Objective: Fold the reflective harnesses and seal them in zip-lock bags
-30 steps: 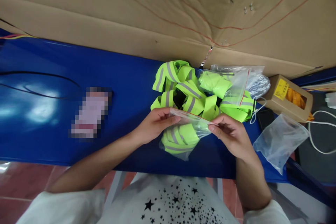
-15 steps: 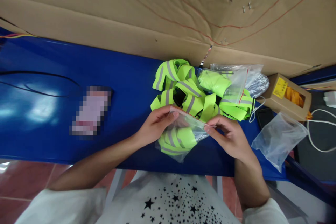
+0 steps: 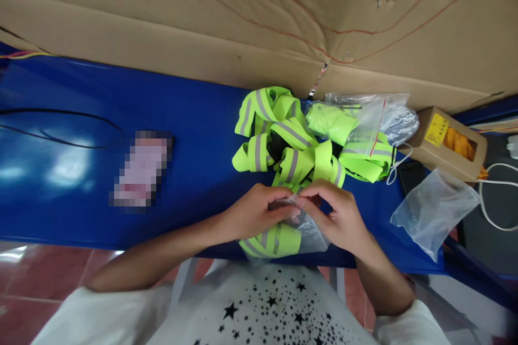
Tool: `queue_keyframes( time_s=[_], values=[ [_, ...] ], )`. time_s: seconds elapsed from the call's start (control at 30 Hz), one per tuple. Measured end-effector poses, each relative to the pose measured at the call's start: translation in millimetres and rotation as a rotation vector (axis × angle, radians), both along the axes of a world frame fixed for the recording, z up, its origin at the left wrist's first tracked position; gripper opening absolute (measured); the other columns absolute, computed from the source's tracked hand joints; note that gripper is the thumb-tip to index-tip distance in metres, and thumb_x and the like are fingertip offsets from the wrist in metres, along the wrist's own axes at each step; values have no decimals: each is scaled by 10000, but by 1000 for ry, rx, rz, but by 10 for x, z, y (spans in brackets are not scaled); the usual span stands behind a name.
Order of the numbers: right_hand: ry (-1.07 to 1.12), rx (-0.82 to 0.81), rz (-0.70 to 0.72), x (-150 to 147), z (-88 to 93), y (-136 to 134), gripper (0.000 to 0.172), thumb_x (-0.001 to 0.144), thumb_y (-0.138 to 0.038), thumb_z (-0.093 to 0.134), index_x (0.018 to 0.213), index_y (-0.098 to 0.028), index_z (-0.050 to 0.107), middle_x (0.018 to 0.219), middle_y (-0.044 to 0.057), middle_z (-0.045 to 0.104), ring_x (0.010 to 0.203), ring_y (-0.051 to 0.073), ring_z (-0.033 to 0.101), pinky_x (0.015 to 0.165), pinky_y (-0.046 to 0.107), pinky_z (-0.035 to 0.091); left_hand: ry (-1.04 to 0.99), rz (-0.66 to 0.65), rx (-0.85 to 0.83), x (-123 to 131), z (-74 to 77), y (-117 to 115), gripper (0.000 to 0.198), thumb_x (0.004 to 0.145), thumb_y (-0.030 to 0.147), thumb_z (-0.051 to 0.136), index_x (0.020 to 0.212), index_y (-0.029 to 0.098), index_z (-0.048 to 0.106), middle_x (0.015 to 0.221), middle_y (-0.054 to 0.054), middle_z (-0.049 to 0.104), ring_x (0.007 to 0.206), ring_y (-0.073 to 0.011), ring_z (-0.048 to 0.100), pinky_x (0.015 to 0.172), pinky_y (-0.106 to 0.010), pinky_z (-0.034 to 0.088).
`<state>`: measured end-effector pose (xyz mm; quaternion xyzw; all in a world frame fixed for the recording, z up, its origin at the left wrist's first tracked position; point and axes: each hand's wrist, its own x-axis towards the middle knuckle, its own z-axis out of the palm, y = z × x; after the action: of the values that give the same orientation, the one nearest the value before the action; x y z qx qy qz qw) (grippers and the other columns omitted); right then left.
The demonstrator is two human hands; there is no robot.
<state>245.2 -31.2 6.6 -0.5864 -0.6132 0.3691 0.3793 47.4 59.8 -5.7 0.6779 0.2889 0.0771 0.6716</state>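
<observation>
Two hands: from my distant seat I watch the left hand (image 3: 265, 213) and the right hand (image 3: 340, 218) come close together near the front edge of the blue desk (image 3: 202, 145).
Left fingers: narrow, thumb and forefinger pinching the gathered top of a clear bag (image 3: 318, 238).
Right fingers: narrow too, pinching that same top just beside the left fingertips.
Clear bag: it hangs below both hands, and in my view its lower end overlaps the desk's front edge. Inside I make out a striped band (image 3: 275, 241), yellow-green with grey stripes, folded up towards the left.
Loose heap: more yellow-green straps (image 3: 295, 132) lie tangled between the hands and the back edge.
Packed bag: a clear pouch with a red line (image 3: 332, 123) rests by the back edge, right of the straps, yellow-green material inside it; a silvery bundle (image 3: 402, 125) sits beside it.
Right end: a brown carton (image 3: 429, 157) showing orange contents stands towards the back corner, an unfilled plastic bag (image 3: 435, 210) nearer the front corner.
Left half: a pixelated pinkish object (image 3: 141, 170), details unreadable to me, and a dark cord (image 3: 60, 111).
</observation>
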Motion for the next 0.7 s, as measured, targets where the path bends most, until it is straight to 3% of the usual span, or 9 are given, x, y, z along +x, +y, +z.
queue_keyframes(
  time_s=[0.13, 0.23, 0.3, 0.37, 0.43, 0.57, 0.7],
  values=[
    [67, -81, -102, 54, -35, -8, 95, 1026, -300, 634, 960, -236, 661, 845, -6, 691, 734, 130, 638, 679, 270, 499, -79, 18, -84, 0, 15, 12, 258, 1025, 356, 611, 949, 174, 776, 909, -39, 824, 799, -155, 750, 703, -223, 522],
    [128, -53, -217, 151, -29, -11, 189, 1058, -327, 570, 901, -236, 623, 781, -19, 620, 669, 120, 582, 649, 268, 479, -107, 46, -120, -16, 6, 18, 268, 1036, 357, 596, 971, 171, 777, 913, -43, 818, 828, -158, 752, 739, -225, 539],
    [119, -49, -168, 215, -3, -15, 159, 1062, -349, 558, 989, -245, 655, 857, -1, 666, 729, 134, 624, 692, 282, 509, -129, 114, -134, -35, -15, 30, 257, 1026, 367, 613, 969, 169, 766, 907, -39, 804, 824, -156, 738, 743, -226, 544],
    [47, -77, -11, 266, 25, -17, 159, 1028, -376, 623, 1120, -257, 676, 998, 25, 732, 842, 160, 685, 758, 299, 541, -159, 235, -132, -55, -33, 57, 251, 1007, 385, 640, 941, 168, 748, 867, -27, 778, 782, -144, 709, 716, -220, 537],
    [-36, -106, 95, 298, 41, -16, 202, 975, -384, 708, 1134, -261, 687, 1010, 21, 755, 843, 162, 700, 738, 286, 544, -188, 345, -118, -73, -37, 94, 232, 976, 388, 683, 920, 169, 734, 837, -16, 752, 758, -134, 682, 702, -214, 528],
    [-5, -158, 10, 317, 28, -2, 121, 962, -366, 730, 967, -248, 705, 830, -16, 723, 710, 119, 657, 632, 238, 510, -229, 362, -123, -85, -11, 149, 172, 912, 337, 765, 953, 171, 742, 865, -14, 742, 801, -138, 674, 749, -226, 536],
    [70, -168, -54, 293, 10, 16, 127, 954, -363, 732, 936, -238, 718, 824, -2, 730, 710, 124, 669, 635, 236, 530, -198, 365, -127, -68, 10, 156, 159, 917, 323, 760, 972, 174, 754, 869, -19, 757, 783, -139, 677, 731, -231, 535]
  ],
)
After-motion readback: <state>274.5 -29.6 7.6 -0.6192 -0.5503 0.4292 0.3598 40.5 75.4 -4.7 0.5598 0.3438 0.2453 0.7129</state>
